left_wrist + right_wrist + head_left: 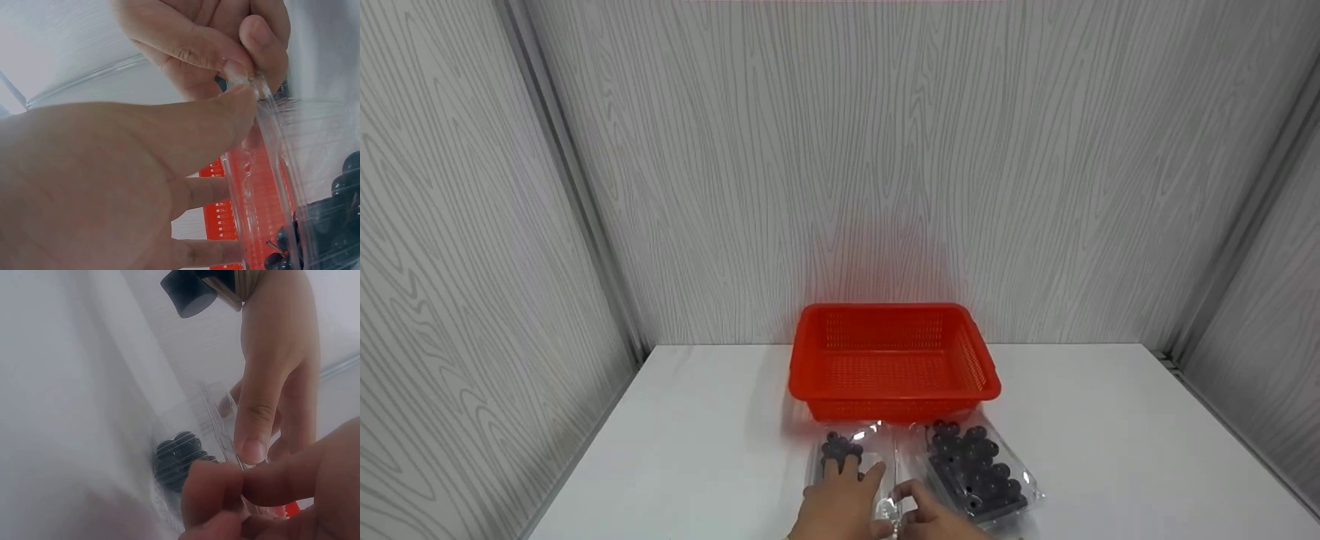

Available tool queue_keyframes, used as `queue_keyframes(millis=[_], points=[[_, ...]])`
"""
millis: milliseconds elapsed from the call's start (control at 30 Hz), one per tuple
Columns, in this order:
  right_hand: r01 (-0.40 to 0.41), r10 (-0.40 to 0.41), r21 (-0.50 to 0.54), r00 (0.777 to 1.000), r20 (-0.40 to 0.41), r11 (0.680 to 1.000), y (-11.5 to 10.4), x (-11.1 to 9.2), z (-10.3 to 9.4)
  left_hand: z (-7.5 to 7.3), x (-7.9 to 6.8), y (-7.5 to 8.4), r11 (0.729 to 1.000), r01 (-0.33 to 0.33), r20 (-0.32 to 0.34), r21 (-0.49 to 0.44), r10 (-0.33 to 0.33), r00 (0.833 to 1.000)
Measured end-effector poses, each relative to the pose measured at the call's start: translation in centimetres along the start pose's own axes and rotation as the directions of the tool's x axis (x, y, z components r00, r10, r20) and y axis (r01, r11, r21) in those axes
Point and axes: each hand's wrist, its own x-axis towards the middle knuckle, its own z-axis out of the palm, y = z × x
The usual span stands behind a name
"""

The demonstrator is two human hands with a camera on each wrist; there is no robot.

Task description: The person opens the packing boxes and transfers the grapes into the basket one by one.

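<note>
A clear plastic clamshell box point(885, 435) lies before the basket, its two sides showing dark grapes point(975, 465) on the right and a smaller dark bunch point(840, 448) on the left. My left hand point(840, 504) reaches over the left side, fingers spread. In the left wrist view its thumb is at the plastic rim point(275, 146), with fingers beyond the clear wall. My right hand point(934, 519) has curled fingers at the middle edge. Its thumb and forefinger point(264, 45) pinch the rim's corner beside the left thumb. Dark grapes point(180, 458) show through the plastic in the right wrist view.
A red slotted basket point(802, 360) stands on the white table point(697, 465) just behind the box. Pale wood-grain panels point(885, 150) rise at the back and both sides.
</note>
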Motion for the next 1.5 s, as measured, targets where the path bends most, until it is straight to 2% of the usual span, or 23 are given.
queue_keyframes(millis=[467, 567, 833, 1133, 1267, 1500], points=[[-0.001, 0.000, -0.052, 1.000, -0.020, 0.999, 0.20, 0.27, -0.05, 0.13, 0.00, -0.06, 1.000, -0.002, 0.023, 0.012, 0.002, 1.000], [0.020, -0.021, -0.053, 1.000, -0.021, 0.998, 0.42, 0.40, -0.05, 0.16, 0.06, -0.09, 1.000, -0.009, 0.022, 0.025, 0.008, 1.000], [0.065, -0.066, 0.036, 0.998, 0.024, 0.997, 1.01, 0.95, -0.11, 0.01, 0.02, -0.23, 1.000, -0.002, 0.011, 0.025, 0.002, 1.000], [0.027, -0.028, 0.011, 1.000, 0.008, 1.000, 0.71, 0.41, 0.07, 0.00, 0.12, -0.15, 1.000, 0.014, 0.011, 0.009, -0.014, 1.000], [0.041, -0.041, 0.004, 0.999, 0.014, 0.999, 0.69, 0.52, -0.03, 0.20, 0.20, -0.15, 0.999, 0.012, 0.008, 0.031, -0.012, 1.000], [0.079, -0.082, 0.051, 0.995, 0.049, 0.996, 0.76, 0.71, -0.31, -0.07, 0.26, -0.04, 0.997, -0.005, 0.031, 0.073, 0.003, 1.000]])
